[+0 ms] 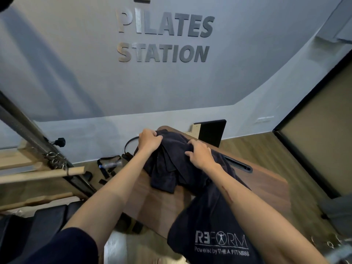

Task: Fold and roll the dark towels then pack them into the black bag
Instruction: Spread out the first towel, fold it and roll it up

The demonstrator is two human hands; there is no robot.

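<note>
Far left: wooden reformer frame (pixel 38 168) with a metal spring (pixel 28 128) and clips; black straps (pixel 108 166) lie on the floor near the wall. Left hand (pixel 149 141) is at the far-left edge of the dark towels (pixel 171 164), fingers curled over and gripping a bunch of the cloth. The towels sit in a loose, rumpled heap on the wooden table (pixel 156 202), several layers hanging toward the near side, none rolled. Right hand (pixel 200 154) lies on top of the heap's right side, fingers spread and bent down into the fabric; pressing or clutching, cannot tell which. Black bag (pixel 213 225), printed "REFORM", lies under the right forearm at the near-right of the table, touching the heap. A black panel (pixel 211 133) leans on the wall at far right. Wall lettering (pixel 163 37) reads "PILATES STATION".
</note>
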